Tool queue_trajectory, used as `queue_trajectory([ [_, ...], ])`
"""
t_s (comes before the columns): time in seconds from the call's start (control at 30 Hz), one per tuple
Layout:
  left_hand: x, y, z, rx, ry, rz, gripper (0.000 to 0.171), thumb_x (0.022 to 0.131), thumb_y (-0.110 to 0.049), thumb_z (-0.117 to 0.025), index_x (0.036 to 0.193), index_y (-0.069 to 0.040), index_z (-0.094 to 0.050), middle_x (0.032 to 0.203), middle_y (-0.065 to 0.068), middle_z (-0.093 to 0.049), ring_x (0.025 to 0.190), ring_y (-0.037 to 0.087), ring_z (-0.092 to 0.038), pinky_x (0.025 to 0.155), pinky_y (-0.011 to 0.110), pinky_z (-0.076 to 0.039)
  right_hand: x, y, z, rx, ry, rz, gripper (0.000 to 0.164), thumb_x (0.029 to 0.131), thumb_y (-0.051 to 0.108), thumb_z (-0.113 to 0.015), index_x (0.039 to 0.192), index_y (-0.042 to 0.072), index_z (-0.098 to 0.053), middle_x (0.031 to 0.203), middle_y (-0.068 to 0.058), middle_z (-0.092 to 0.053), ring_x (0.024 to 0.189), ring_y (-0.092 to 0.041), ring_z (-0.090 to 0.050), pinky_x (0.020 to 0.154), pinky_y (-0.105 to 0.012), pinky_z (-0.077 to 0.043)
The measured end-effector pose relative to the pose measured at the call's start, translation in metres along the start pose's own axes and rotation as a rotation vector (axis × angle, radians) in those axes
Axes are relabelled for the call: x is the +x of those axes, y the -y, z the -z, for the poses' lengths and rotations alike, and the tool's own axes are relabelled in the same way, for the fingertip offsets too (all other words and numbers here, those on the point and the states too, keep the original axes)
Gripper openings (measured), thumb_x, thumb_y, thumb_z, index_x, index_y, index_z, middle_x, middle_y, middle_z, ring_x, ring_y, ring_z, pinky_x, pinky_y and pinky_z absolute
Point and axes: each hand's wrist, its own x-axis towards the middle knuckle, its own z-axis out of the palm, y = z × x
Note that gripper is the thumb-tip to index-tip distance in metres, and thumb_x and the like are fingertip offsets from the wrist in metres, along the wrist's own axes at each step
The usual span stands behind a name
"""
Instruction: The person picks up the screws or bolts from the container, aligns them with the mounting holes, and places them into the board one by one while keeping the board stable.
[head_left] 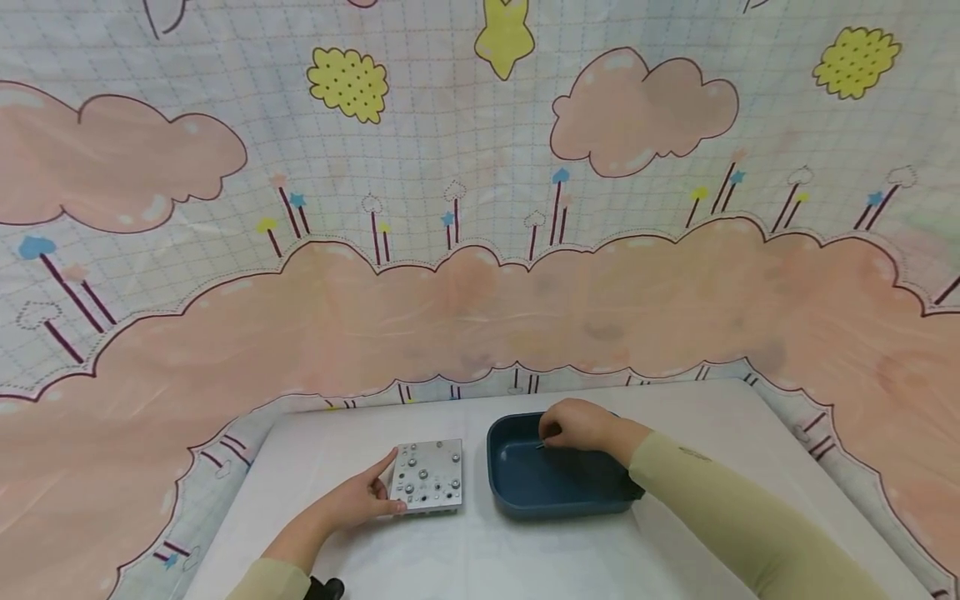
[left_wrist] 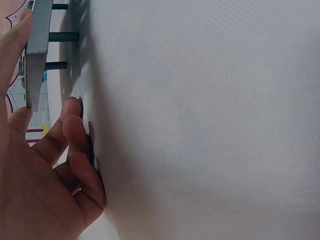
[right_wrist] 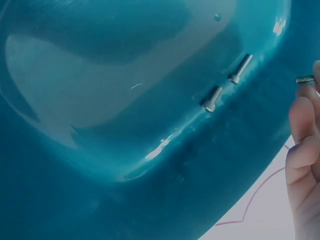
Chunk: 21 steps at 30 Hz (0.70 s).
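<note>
On the white table stands a silver metal plate (head_left: 442, 465) with screw heads and holes across its top. My left hand (head_left: 356, 500) grips its left side, the thumb at the near corner and the index finger at the far one. Threaded screw shanks (left_wrist: 64, 37) stick out of the plate's underside in the left wrist view; the other fingers curl beside the tabletop. Over the dark blue tray (head_left: 525, 505), my right hand (head_left: 581, 425) pinches a small screw (right_wrist: 304, 79) with its threaded end showing. Two more screws, one (right_wrist: 242, 69) beside another (right_wrist: 212, 99), lie inside along the tray's wall.
The tray is just right of the plate, with a gap of tabletop (head_left: 474, 492) between them. A patterned cloth (head_left: 480, 317) hangs behind the table and along its sides. Something black (head_left: 326, 589) shows beside the left sleeve.
</note>
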Motion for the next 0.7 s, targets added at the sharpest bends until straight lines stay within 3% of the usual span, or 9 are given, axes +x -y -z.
queue_trajectory([
  [0.37, 0.0, 0.001, 0.001, 0.003, 0.001, 0.002, 0.107, 0.073, -0.043, -0.086, 0.158, -0.019, -0.026, 0.085, 0.003, -0.052, 0.076, 0.018, -0.048, 0.07, 0.034, -0.039, -0.001, 0.002, 0.002, 0.074, -0.039, -0.006, 0.009, 0.091, 0.017, -0.073, 0.098, 0.012, -0.076, 0.087, 0.012, -0.066, 0.077, -0.006, -0.056, 0.075, -0.03, -0.051],
  [0.57, 0.0, 0.002, 0.001, 0.005, -0.009, -0.005, 0.107, 0.073, -0.041, -0.087, 0.158, -0.017, -0.026, 0.084, 0.003, -0.053, 0.076, 0.018, -0.049, 0.07, 0.034, -0.04, 0.012, 0.019, 0.006, 0.145, -0.039, -0.022, 0.013, 0.093, 0.02, -0.071, 0.101, 0.012, -0.076, 0.089, 0.012, -0.067, 0.076, -0.005, -0.059, 0.07, -0.027, -0.051],
  [0.7, 0.001, 0.001, 0.001, 0.0, -0.005, -0.005, 0.107, 0.073, -0.042, -0.086, 0.158, -0.018, -0.026, 0.085, 0.003, -0.053, 0.076, 0.018, -0.049, 0.07, 0.034, -0.04, 0.026, 0.036, 0.009, 0.152, -0.044, -0.014, 0.012, 0.093, 0.023, -0.071, 0.101, 0.016, -0.076, 0.091, 0.013, -0.067, 0.08, -0.003, -0.06, 0.075, -0.028, -0.051],
])
